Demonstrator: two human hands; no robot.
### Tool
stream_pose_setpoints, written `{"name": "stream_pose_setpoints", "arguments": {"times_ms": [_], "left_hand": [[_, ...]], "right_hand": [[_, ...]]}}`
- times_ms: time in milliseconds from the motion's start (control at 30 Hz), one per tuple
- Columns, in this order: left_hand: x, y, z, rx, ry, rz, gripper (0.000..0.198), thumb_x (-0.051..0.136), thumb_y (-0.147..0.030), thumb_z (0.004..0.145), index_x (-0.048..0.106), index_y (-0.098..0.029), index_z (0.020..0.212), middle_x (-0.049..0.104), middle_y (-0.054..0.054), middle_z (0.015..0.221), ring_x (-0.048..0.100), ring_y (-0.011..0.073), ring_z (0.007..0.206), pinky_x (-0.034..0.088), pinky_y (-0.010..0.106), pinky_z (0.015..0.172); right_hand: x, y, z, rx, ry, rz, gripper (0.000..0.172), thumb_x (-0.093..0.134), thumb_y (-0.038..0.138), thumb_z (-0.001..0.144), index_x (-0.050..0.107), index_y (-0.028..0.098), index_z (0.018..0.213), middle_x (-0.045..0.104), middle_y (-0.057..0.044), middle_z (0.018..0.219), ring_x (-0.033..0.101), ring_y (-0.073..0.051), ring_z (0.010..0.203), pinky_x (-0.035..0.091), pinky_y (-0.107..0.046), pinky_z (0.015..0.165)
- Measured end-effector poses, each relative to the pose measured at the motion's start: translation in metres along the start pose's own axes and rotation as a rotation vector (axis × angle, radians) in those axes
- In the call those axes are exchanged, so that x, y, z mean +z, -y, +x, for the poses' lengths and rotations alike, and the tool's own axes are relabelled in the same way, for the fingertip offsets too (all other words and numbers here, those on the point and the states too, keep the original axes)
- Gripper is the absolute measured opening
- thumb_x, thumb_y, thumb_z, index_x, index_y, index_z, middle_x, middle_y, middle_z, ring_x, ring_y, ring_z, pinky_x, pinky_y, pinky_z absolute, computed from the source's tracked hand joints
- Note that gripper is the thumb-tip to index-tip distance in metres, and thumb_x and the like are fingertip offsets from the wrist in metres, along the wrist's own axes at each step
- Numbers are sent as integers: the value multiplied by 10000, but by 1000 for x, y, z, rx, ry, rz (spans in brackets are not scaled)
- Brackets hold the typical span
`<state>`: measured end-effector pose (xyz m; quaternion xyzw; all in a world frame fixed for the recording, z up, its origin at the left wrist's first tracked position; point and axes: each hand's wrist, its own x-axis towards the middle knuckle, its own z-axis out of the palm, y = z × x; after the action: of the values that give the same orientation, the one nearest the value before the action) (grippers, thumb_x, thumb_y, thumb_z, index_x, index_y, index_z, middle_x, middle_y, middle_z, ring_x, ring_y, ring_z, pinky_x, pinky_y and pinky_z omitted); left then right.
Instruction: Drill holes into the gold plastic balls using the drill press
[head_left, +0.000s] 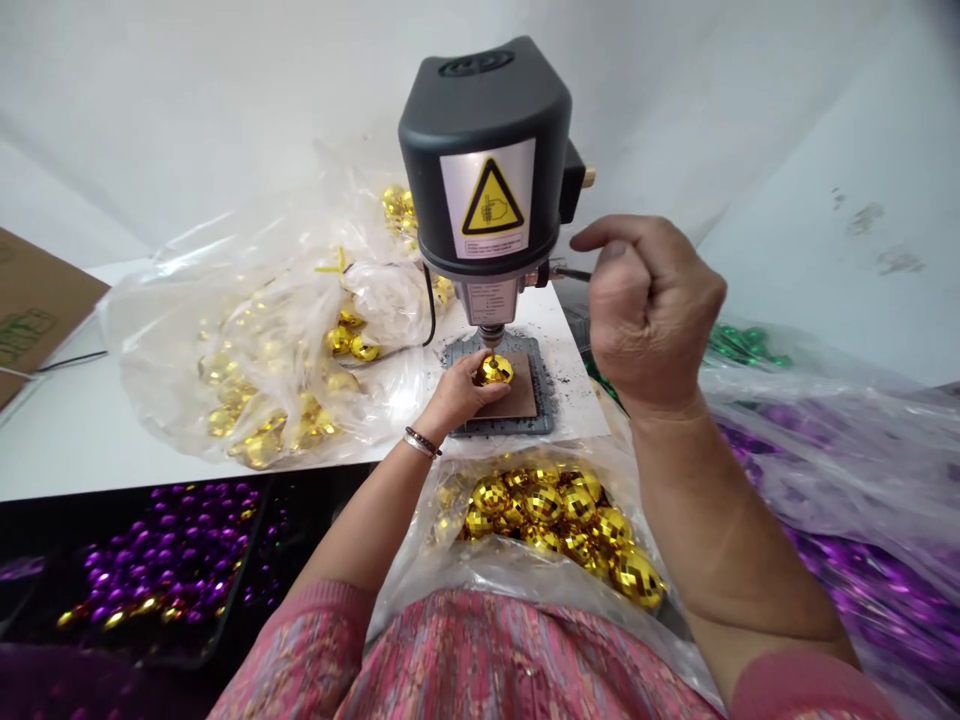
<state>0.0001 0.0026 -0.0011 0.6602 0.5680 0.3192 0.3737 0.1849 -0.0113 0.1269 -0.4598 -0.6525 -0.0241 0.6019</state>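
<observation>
A bench drill press [487, 130] with a dark grey housing stands in front of me. Under its drill bit [492, 350] sits a shiny gold mirror-faceted ball [496, 371], on a brown board [517, 392] over the press's grey base plate [545, 385]. My left hand [463, 388] holds the ball from the left, thumb and fingers around its side. The bit's tip meets the top of the ball or hangs just over it; I cannot tell which. My right hand [649, 310] is closed around the feed lever [574, 273] at the press's right side, its grip hidden in the fist.
An open plastic bag of gold balls [544, 503] lies on my lap. A clear bag [172, 340] with more stands on the white table [45, 455]. Purple balls [161, 550] fill a black tray at lower left. Bags of purple [870, 600] and green pieces [750, 342] lie at right.
</observation>
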Motion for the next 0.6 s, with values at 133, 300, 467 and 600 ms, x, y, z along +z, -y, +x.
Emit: {"name": "stream_pose_setpoints", "arguments": {"times_ms": [133, 300, 467, 600], "left_hand": [[1, 3, -1, 8, -13, -57, 443, 820, -281, 697, 726, -148, 1109, 712, 51, 939, 612, 170, 860, 501, 287, 838], [1, 5, 0, 30, 6, -41, 432, 812, -267, 708, 721, -151, 1115, 714, 41, 927, 608, 169, 851, 499, 282, 823], [2, 9, 0, 41, 15, -10, 464, 792, -266, 735, 700, -143, 1172, 718, 62, 983, 615, 181, 878, 501, 298, 844], [3, 11, 1, 38, 39, -9, 475, 777, -287, 757, 684, -145, 1201, 715, 61, 994, 621, 190, 890, 501, 308, 850]], "right_hand": [[-2, -9, -18, -108, 6, -74, 319, 408, 238, 955, 717, 218, 1033, 661, -19, 799, 594, -116, 708, 512, -283, 719], [0, -18, -32, -212, -31, -139, 333, 408, 232, 954, 715, 226, 1083, 679, -25, 853, 595, -131, 761, 504, -297, 746], [2, -21, -40, -279, -71, -171, 304, 430, 212, 939, 713, 199, 1052, 685, -21, 835, 553, -121, 705, 470, -279, 698], [5, -24, -42, -305, -88, -128, 305, 430, 180, 925, 710, 184, 1047, 652, -27, 792, 524, -118, 684, 452, -278, 694]]}}
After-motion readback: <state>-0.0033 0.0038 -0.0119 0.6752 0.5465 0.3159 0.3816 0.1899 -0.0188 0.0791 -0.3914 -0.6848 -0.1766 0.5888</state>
